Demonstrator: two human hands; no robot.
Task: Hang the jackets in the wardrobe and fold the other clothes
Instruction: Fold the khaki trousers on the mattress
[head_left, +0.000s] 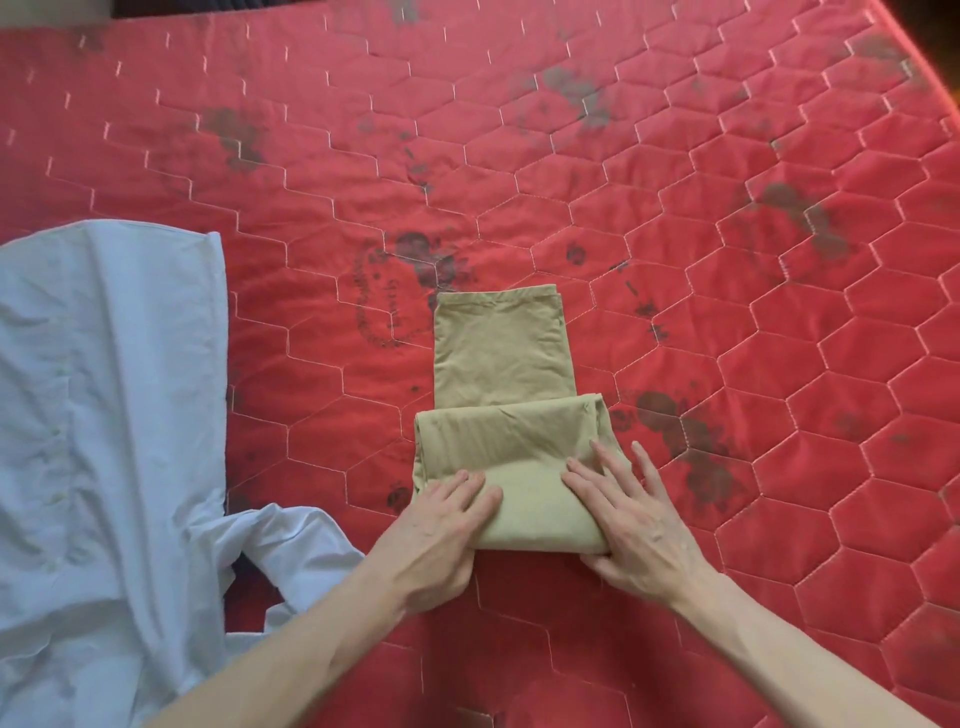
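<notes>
Two bare forearms reach in from the lower edge, ending in hands laid on khaki trousers (506, 415) spread over a red quilted mattress (727, 260). The left hand (441, 525) rests on the near left corner of the folded bundle, fingers fairly straight and close together, pressing down rather than gripping. The right hand (631, 519) lies flat on the near right side with fingers spread, its thumb at the near edge of the cloth; whether that thumb hooks under the fold cannot be told. Both hands look released and flattening, which suits the likely purpose: holding the thick near fold in place and smoothing it so the layers stay square. The trousers sit near the middle of the bed, their near part doubled over into a wide pad, while a narrower single stretch runs away from the person, ending in a hem at the far end. That far length appears not yet folded in, so the garment seems partly done, with at least one more fold to bring the ends together. To the left, well apart from the trousers, a pale blue shirt (109, 415) lies loose and rumpled, one sleeve trailing toward the left forearm, apparently awaiting its turn. Dark printed blotches mark the mattress cover. No wardrobe or jacket is in view.
</notes>
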